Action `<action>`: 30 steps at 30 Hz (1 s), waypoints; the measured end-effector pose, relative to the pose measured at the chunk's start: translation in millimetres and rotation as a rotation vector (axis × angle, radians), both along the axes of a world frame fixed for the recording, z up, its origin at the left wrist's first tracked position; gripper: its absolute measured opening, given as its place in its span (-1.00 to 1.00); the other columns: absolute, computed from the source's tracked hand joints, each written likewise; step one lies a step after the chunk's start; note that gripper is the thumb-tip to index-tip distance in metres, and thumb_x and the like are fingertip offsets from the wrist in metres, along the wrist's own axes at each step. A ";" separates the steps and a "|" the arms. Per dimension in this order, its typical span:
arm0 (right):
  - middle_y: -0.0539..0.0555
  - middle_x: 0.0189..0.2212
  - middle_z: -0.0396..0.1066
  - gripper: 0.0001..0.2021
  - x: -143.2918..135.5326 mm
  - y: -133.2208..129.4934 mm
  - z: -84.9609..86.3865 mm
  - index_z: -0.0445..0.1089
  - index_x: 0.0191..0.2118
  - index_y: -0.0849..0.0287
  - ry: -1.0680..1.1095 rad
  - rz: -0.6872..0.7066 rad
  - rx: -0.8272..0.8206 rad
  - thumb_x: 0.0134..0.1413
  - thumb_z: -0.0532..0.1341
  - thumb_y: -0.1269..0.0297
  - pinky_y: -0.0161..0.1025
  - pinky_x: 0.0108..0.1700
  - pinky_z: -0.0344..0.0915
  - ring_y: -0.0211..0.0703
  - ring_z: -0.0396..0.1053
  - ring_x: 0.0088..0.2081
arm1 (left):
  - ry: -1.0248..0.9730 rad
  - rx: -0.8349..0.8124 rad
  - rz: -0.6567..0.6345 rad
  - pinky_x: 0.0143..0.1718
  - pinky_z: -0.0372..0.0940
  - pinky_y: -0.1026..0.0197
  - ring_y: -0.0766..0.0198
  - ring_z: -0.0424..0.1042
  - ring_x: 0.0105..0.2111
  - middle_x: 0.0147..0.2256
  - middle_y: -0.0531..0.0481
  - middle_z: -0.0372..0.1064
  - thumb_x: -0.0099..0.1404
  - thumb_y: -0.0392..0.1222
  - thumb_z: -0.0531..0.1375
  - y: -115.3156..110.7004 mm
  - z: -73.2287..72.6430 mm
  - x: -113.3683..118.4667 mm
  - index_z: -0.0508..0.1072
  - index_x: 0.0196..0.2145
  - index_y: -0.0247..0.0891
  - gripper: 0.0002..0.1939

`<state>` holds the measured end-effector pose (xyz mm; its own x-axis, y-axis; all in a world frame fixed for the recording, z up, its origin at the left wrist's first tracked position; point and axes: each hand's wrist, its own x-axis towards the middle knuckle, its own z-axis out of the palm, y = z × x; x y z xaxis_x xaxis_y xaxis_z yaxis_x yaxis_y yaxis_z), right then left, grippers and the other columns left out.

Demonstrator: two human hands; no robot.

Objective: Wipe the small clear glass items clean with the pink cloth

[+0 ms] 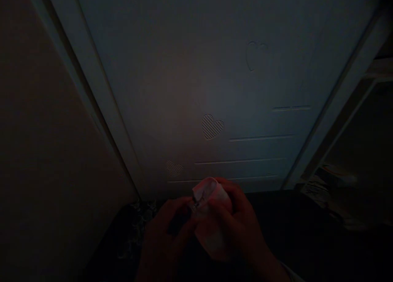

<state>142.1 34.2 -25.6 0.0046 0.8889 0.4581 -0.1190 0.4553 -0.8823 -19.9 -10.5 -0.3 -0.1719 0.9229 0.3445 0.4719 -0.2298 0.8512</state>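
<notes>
In dim light, both hands are together at the bottom centre of the head view. A small, soft, pink and white pouch-like thing [211, 233] is between them, its upper rim curved into an opening. My right hand [239, 220] is closed around its right side, thumb in front and fingers behind. My left hand [167, 228] pinches its left edge with thumb and fingertips. A small shiny piece [195, 205] shows at that edge, too dark to name. The lower part of the pouch-like thing hangs beneath the hands.
A pale door-like panel [184, 89] with carved hearts and lines stands in front of me. A plain wall [55, 151] is on the left. Dark patterned fabric [135, 228] lies at lower left. Shelves with unclear items [334, 188] are at right.
</notes>
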 end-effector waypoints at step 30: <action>0.04 -0.24 0.52 -0.76 -1.4 -1.4 5.7 0.43 -0.17 0.04 -0.041 -0.006 -0.037 -0.02 0.33 0.30 -0.21 -0.21 0.46 -0.09 0.50 -0.25 | -0.207 -0.039 -0.042 -0.27 0.48 0.25 0.19 0.62 -0.33 -0.30 0.06 0.67 0.16 -0.08 0.35 -3.3 1.0 5.7 0.63 -0.17 -0.10 -0.74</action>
